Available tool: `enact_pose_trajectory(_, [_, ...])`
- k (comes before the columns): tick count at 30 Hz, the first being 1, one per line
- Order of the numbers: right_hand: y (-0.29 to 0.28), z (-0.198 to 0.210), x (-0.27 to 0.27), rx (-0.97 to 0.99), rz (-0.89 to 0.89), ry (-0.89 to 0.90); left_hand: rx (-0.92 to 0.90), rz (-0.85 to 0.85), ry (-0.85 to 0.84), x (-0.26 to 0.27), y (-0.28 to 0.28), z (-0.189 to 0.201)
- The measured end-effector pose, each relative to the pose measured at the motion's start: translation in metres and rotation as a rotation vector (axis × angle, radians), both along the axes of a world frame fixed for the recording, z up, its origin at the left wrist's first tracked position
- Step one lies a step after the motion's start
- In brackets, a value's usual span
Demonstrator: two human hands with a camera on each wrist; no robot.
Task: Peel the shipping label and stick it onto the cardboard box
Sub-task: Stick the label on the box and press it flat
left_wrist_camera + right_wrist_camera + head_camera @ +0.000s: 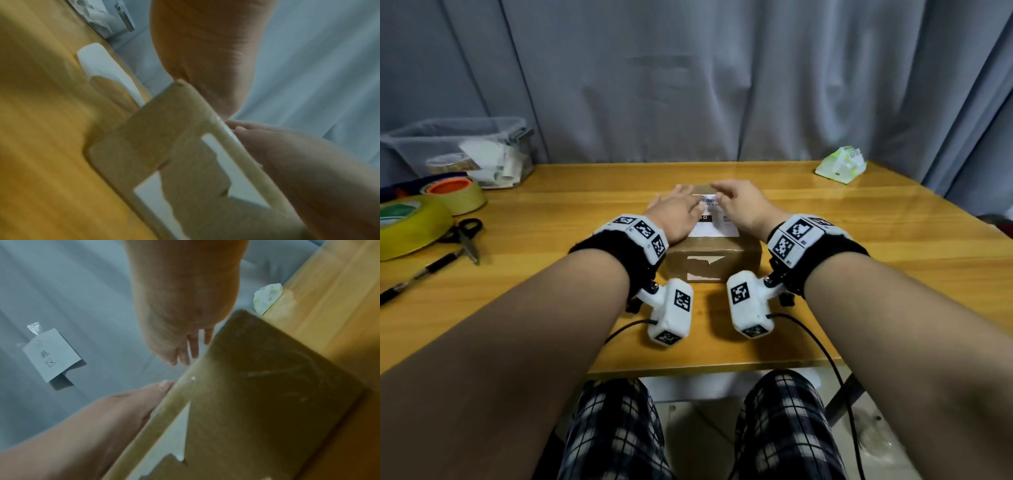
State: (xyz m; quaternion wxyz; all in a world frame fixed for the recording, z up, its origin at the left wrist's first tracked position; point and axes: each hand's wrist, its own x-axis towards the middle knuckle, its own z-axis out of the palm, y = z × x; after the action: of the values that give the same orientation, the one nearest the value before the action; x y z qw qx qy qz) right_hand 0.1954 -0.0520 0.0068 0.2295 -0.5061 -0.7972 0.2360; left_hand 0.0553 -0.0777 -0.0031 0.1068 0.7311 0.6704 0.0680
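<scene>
A small brown cardboard box point(743, 262) stands on the middle of the wooden table point(859, 274). A white printed shipping label point(717, 228) lies on the box's top face. My left hand point(674, 212) rests flat over the label's left part, fingers straight. Beside it, my right hand point(743, 205) hovers or presses at the label's far right part with relaxed fingers. Whether the label is fully stuck down is hidden by the hands. In the wrist views, both blurred, the box point(164, 129) point(267, 386) shows torn white remnants on its front.
Two yellow tape rolls point(455, 195) point(407, 222), scissors point(467, 236) and a pen point(417, 274) lie at the table's left. A clear bin point(458, 150) stands at the back left and a tissue pack point(840, 164) at the back right. A grey curtain hangs behind.
</scene>
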Motion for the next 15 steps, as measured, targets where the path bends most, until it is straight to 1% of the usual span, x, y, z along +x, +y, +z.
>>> enact_pose_trajectory(3, [0.001,-0.011,0.001,-0.067,0.047,-0.467,-0.071,0.009,0.027,0.0,-0.002,-0.007])
enact_pose_trajectory(4, [0.0,-0.012,0.004,-0.089,0.08,-0.564,-0.082,0.0,0.046,-0.003,-0.003,-0.008])
enact_pose_trajectory(5, [0.0,-0.01,0.01,-0.11,0.121,-0.624,-0.091,-0.019,0.07,-0.008,-0.003,-0.008])
enact_pose_trajectory(7, [0.002,-0.004,0.019,-0.165,0.198,-0.672,-0.12,-0.063,0.111,-0.018,-0.002,-0.007])
enact_pose_trajectory(9, [0.005,0.001,0.025,-0.211,0.243,-0.672,-0.164,-0.092,0.119,-0.025,0.002,-0.006])
enact_pose_trajectory(11, [0.01,0.002,0.026,-0.237,0.264,-0.636,-0.179,-0.091,0.058,-0.027,0.009,-0.007])
enact_pose_trajectory(13, [0.018,0.0,0.027,-0.262,0.278,-0.572,-0.152,-0.076,-0.038,-0.026,0.015,-0.01])
enact_pose_trajectory(15, [0.028,-0.002,0.027,-0.285,0.273,-0.491,-0.122,-0.06,-0.094,-0.024,0.022,-0.011])
